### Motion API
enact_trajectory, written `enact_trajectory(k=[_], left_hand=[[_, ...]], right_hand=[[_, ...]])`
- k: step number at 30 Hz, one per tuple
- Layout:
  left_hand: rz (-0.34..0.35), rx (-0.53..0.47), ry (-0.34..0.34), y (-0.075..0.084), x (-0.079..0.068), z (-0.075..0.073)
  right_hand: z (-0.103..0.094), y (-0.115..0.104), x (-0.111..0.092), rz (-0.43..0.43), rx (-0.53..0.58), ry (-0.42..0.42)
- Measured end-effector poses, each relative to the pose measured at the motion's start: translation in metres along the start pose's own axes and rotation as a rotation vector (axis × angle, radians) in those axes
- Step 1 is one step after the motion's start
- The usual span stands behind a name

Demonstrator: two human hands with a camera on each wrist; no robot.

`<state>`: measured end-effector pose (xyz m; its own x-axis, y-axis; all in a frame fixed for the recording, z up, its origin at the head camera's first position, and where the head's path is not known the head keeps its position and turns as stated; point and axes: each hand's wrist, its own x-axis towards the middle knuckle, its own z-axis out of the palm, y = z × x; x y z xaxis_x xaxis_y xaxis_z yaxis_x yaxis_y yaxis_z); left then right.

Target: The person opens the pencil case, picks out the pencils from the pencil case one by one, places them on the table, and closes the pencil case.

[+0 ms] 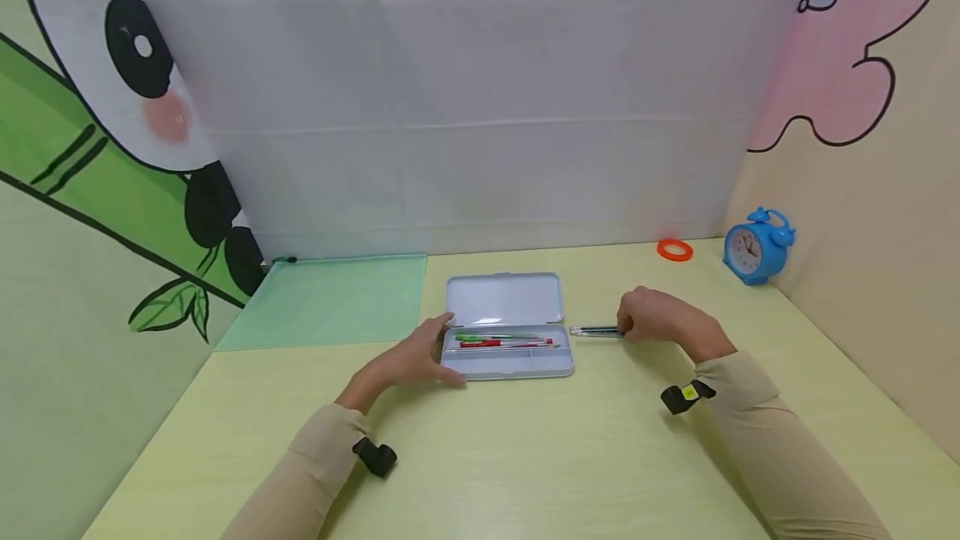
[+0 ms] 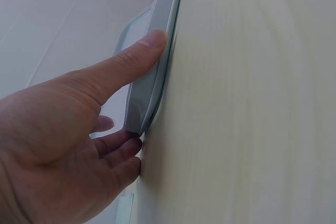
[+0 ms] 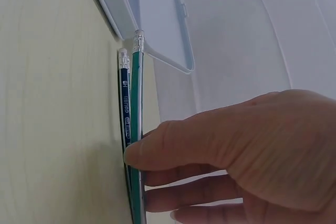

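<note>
A pale grey-blue pencil case lies open on the table, its lid tipped back toward the curtain. Inside rest a green pen, a red pen and other slim sticks. My left hand holds the case's left end; in the left wrist view the thumb lies on the front wall and the fingertips are at the corner. Just right of the case, my right hand pinches pencils, a green one and a dark blue one, their eraser ends pointing at the case.
A mint green mat covers the table's back left. An orange-red ring and a blue alarm clock are at the back right. A white curtain hangs behind the table, with painted walls on both sides.
</note>
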<state>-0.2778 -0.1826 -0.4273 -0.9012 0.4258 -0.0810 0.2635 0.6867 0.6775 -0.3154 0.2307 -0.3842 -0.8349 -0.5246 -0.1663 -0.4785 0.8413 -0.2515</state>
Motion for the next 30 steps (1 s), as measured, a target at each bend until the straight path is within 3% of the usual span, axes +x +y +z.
enact_trajectory(k=[15,30], left_hand=[[-0.002,-0.011,-0.002,0.0001,0.0022,0.0013],[-0.001,-0.008,-0.001,-0.0014,0.0035,0.0018]], right_hand=[[0.0075,-0.0021,0.0055,0.028,-0.068,-0.017],[0.0082,-0.0035,0.0063,-0.065,-0.095,0.042]])
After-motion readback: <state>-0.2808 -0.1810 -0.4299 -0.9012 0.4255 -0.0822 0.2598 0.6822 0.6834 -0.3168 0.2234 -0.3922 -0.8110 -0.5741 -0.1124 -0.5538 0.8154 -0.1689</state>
